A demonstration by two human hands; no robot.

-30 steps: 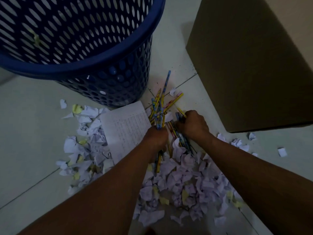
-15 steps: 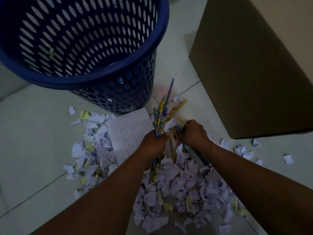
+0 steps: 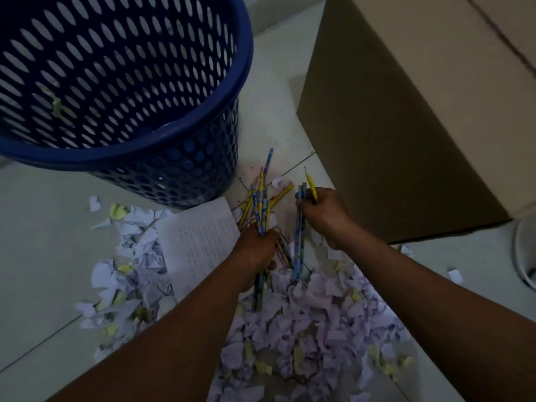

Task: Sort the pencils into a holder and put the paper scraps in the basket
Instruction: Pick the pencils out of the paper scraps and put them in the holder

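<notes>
Tiled floor [image 3: 43, 256] strewn w/ paper scraps [image 3: 304, 329].
L hand [image 3: 256, 245] grips pencil bundle [image 3: 262, 204]; R hand [image 3: 324, 213], its 2 o'clock, grasps more pencils [image 3: 298, 250]; basket [image 3: 162, 143] at 11.

One basket [image 3: 162, 140], one cardboard box [image 3: 406, 126], one lined sheet [image 3: 200, 239]. Right hand [image 3: 326, 211]: three pencils [image 3: 298, 242] visible; left hand [image 3: 256, 245]: pencil bunch [image 3: 262, 204], too dense to count. Paper scraps [image 3: 304, 314]: dozens, beyond exact counting.
</notes>
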